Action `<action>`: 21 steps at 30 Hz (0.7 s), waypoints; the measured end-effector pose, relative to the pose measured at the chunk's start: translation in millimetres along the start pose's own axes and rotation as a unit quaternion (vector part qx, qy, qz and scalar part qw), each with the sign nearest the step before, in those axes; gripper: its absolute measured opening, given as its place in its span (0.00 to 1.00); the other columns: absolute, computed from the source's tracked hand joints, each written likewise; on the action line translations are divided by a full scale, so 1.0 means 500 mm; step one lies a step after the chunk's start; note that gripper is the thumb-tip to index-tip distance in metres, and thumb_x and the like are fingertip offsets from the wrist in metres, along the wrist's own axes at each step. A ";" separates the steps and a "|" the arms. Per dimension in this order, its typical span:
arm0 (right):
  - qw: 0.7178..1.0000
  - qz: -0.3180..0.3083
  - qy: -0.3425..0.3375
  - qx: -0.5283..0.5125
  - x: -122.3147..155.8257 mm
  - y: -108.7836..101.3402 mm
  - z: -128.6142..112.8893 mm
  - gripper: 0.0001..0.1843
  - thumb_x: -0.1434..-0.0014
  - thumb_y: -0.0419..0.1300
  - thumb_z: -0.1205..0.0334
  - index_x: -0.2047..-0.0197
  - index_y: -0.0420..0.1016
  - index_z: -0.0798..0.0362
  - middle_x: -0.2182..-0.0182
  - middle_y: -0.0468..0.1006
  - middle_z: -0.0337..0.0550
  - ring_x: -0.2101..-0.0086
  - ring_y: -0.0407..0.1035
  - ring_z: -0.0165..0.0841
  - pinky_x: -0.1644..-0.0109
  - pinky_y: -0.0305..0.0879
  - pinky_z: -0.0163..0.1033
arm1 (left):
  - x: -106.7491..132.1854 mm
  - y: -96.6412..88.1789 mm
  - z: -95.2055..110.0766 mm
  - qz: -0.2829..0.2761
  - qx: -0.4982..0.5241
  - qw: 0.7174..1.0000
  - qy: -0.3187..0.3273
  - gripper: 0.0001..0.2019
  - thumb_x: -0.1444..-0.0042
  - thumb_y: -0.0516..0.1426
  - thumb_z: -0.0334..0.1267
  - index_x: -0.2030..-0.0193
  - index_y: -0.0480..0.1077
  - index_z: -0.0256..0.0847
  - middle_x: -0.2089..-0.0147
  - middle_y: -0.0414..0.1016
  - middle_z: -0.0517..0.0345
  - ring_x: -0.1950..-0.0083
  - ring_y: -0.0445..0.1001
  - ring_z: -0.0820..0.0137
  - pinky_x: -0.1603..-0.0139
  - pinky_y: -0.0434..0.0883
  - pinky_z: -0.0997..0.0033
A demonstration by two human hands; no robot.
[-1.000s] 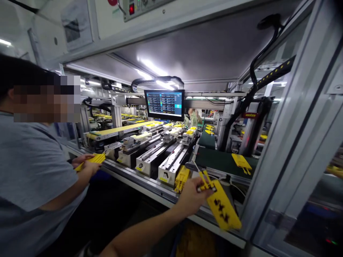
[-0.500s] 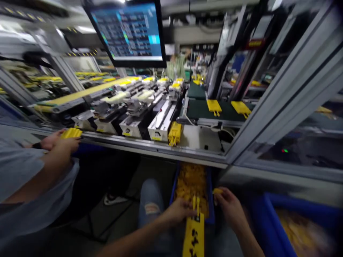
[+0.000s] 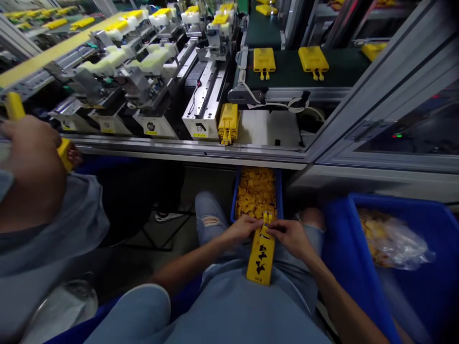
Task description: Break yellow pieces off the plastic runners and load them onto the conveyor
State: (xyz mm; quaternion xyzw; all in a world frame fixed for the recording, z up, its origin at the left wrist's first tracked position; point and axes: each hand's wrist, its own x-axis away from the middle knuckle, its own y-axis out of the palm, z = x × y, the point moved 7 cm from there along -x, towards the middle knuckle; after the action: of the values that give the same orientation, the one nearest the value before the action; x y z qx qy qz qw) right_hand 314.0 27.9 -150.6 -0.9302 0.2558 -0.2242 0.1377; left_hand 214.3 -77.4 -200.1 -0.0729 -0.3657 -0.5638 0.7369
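"Yellow plastic, in front of a blue shirt (image 3: 236, 315). What is it?"

"A power bank (image 3: 261, 258), slightly slanted, black lettering up, its two short leads (image 3: 267, 218) pointing away from the body."

"And the hands?"

"The left hand (image 3: 247, 227) pinches its upper left edge. The right hand (image 3: 291, 236) has thumb and fingers drawn close at the upper right corner, by the leads; I cannot tell whether they grip it."

"What lies beyond?"

"Just past the leads, a blue bin (image 3: 234, 193) full of small yellow pieces (image 3: 255, 191). Farther off, a stack of power banks (image 3: 228, 119) stands near a green conveyor belt (image 3: 287, 67) carrying more, spaced apart."

"The sides?"

"Right, a large blue crate (image 3: 426, 205) holding a clear plastic bag (image 3: 405, 248). Left, a co-worker's hand (image 3: 74, 156) at a yellow block (image 3: 64, 155), blurred."
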 end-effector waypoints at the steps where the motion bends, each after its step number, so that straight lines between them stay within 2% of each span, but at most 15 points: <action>1: 1.000 -0.004 -0.007 0.014 0.001 0.003 -0.002 0.09 0.49 0.65 0.59 0.66 0.82 0.53 0.67 0.82 0.43 0.65 0.75 0.37 0.57 0.68 0.39 | 0.000 0.000 0.002 -0.002 0.000 1.000 0.002 0.31 0.60 0.61 0.64 0.69 0.74 0.31 0.73 0.74 0.57 0.76 0.66 0.75 0.73 0.60 0.75; 6: 0.992 0.004 -0.085 0.091 0.007 0.005 -0.028 0.08 0.47 0.63 0.59 0.66 0.83 0.51 0.66 0.80 0.44 0.63 0.72 0.37 0.56 0.67 0.40 | 0.005 0.001 0.002 -0.009 -0.010 1.000 0.012 0.29 0.57 0.61 0.63 0.69 0.74 0.31 0.75 0.72 0.58 0.76 0.65 0.76 0.74 0.58 0.75; 9: 0.988 -0.006 -0.113 0.101 0.014 0.012 -0.032 0.09 0.45 0.60 0.60 0.68 0.83 0.50 0.63 0.76 0.45 0.60 0.70 0.37 0.54 0.65 0.40 | 0.016 0.004 0.003 -0.016 -0.019 0.999 0.037 0.27 0.54 0.61 0.60 0.67 0.74 0.32 0.74 0.71 0.60 0.75 0.64 0.77 0.73 0.59 0.76; 12: 0.995 0.013 -0.079 0.051 0.019 0.018 -0.006 0.11 0.45 0.61 0.55 0.66 0.82 0.51 0.64 0.74 0.46 0.64 0.69 0.36 0.59 0.65 0.38 | 0.034 0.000 0.015 -0.013 -0.046 0.997 0.055 0.25 0.55 0.62 0.57 0.67 0.74 0.32 0.75 0.68 0.63 0.75 0.61 0.78 0.73 0.57 0.77; 14: 0.999 0.032 -0.031 -0.022 0.019 0.025 0.024 0.19 0.48 0.63 0.48 0.61 0.79 0.54 0.68 0.73 0.44 0.69 0.67 0.35 0.65 0.64 0.37 | 0.049 -0.007 0.032 -0.004 -0.069 0.996 0.057 0.22 0.56 0.64 0.54 0.69 0.72 0.32 0.77 0.66 0.64 0.76 0.60 0.79 0.74 0.56 0.77; 15: 0.998 0.019 -0.006 -0.062 0.018 0.036 0.037 0.21 0.50 0.64 0.45 0.62 0.78 0.55 0.72 0.72 0.43 0.72 0.65 0.33 0.68 0.62 0.36 | 0.058 -0.010 0.042 -0.003 -0.088 0.994 0.058 0.21 0.56 0.64 0.52 0.69 0.72 0.33 0.77 0.65 0.65 0.77 0.59 0.79 0.75 0.55 0.77; 17: 0.990 -0.049 0.029 -0.128 0.016 0.069 0.049 0.23 0.51 0.64 0.41 0.69 0.73 0.55 0.78 0.67 0.38 0.76 0.60 0.30 0.72 0.58 0.34 | 0.077 -0.011 0.064 -0.013 -0.139 0.989 0.057 0.15 0.55 0.63 0.46 0.69 0.72 0.33 0.79 0.63 0.66 0.78 0.57 0.79 0.77 0.53 0.78; 19: 0.979 -0.119 0.033 -0.165 0.019 0.100 0.039 0.24 0.51 0.63 0.39 0.75 0.65 0.54 0.80 0.61 0.34 0.77 0.55 0.27 0.73 0.53 0.32 | 0.095 -0.001 0.082 -0.050 -0.181 0.980 0.066 0.11 0.54 0.62 0.40 0.66 0.73 0.35 0.77 0.64 0.66 0.77 0.57 0.79 0.77 0.54 0.79; 21: 0.973 -0.143 0.017 -0.183 0.023 0.115 0.023 0.27 0.52 0.63 0.39 0.77 0.58 0.52 0.80 0.56 0.32 0.77 0.50 0.26 0.74 0.49 0.32 | 0.110 0.010 0.095 -0.078 -0.214 0.969 0.092 0.10 0.53 0.61 0.37 0.63 0.75 0.37 0.73 0.69 0.65 0.74 0.62 0.77 0.73 0.60 0.79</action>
State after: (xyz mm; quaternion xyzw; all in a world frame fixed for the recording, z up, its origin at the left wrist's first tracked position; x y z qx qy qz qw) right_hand 304.3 -24.5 -177.9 -0.9626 0.1591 -0.2071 -0.0727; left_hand 202.5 -94.0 -130.2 -0.1480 -0.1716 -0.6894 0.6881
